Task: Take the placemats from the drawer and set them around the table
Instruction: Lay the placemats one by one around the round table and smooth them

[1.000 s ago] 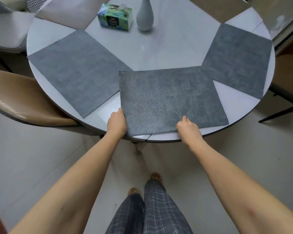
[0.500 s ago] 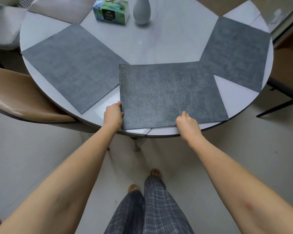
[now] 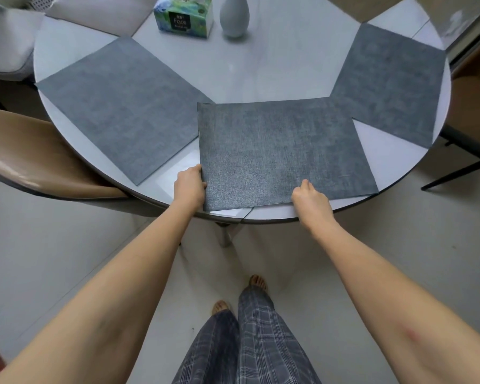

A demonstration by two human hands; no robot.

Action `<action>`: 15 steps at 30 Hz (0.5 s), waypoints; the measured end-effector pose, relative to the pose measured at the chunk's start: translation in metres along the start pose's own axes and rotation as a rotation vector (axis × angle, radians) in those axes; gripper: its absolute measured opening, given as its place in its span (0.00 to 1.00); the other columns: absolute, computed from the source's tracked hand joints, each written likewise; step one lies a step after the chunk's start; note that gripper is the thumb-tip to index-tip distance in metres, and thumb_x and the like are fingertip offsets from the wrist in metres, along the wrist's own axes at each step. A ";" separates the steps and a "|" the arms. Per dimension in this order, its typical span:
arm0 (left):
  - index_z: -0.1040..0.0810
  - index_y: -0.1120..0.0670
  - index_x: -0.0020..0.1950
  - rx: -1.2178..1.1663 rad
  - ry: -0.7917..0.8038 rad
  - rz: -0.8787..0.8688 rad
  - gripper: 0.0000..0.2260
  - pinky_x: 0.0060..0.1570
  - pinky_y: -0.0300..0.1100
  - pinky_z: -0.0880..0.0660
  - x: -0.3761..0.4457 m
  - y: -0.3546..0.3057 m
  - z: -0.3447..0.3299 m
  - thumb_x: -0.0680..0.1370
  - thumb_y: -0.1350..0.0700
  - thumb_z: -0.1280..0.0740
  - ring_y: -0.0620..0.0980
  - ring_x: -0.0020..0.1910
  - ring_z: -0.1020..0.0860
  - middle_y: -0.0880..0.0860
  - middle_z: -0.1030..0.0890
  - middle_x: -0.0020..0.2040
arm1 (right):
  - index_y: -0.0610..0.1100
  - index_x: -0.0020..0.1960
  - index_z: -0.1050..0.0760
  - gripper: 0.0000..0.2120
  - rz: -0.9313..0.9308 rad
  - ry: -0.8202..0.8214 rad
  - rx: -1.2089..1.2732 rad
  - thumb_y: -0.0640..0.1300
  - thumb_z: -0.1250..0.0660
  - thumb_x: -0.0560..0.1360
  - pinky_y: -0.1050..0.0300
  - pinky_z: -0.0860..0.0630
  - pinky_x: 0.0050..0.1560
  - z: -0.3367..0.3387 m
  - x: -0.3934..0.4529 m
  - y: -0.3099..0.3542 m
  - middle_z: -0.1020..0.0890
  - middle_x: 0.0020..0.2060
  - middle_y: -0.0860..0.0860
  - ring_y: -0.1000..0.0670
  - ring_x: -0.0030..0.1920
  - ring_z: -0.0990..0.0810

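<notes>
The dark grey woven rectangular placemat [image 3: 283,153] at the round pale table's [image 3: 263,70] 6 o'clock edge has barely shifted since earlier. Left hand [image 3: 190,187] and right hand [image 3: 311,199] pinch its near edge; final alignment likely.

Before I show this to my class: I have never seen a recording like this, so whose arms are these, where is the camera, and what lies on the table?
There is no machine. A person wears a camera on the head, looking down at their own arms, legs and feet. The left hand and right hand grip the near edge of a grey placemat lying on the round table. Two more grey placemats lie flat, a left one and a right one. Further back stand a tissue box and a pale vase.
</notes>
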State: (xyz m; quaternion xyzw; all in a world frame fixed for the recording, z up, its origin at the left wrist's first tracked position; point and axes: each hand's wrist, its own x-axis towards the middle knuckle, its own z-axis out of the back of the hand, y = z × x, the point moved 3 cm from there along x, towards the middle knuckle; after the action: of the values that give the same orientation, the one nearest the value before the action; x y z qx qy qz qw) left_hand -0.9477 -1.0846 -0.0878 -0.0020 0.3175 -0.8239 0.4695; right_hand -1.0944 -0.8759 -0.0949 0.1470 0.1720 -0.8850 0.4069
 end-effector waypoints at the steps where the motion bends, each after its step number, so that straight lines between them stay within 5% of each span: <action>1: 0.23 0.59 0.60 0.002 0.001 0.001 0.14 0.47 0.42 0.32 0.000 0.000 0.000 0.77 0.66 0.39 0.60 0.54 0.23 0.61 0.20 0.56 | 0.33 0.62 0.30 0.20 -0.002 -0.004 0.001 0.23 0.38 0.71 0.48 0.25 0.59 0.000 0.000 0.000 0.37 0.70 0.32 0.39 0.69 0.32; 15: 0.23 0.58 0.60 0.045 -0.009 -0.005 0.14 0.45 0.41 0.34 -0.001 0.000 -0.001 0.77 0.66 0.39 0.60 0.53 0.23 0.61 0.20 0.55 | 0.32 0.64 0.32 0.20 -0.002 -0.063 0.005 0.24 0.42 0.73 0.48 0.25 0.59 -0.002 0.001 -0.001 0.38 0.71 0.32 0.39 0.71 0.34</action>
State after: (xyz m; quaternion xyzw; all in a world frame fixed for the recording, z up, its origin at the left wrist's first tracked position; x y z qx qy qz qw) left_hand -0.9478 -1.0836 -0.0883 0.0041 0.2971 -0.8320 0.4686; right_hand -1.0957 -0.8751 -0.0974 0.1198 0.1568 -0.8901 0.4109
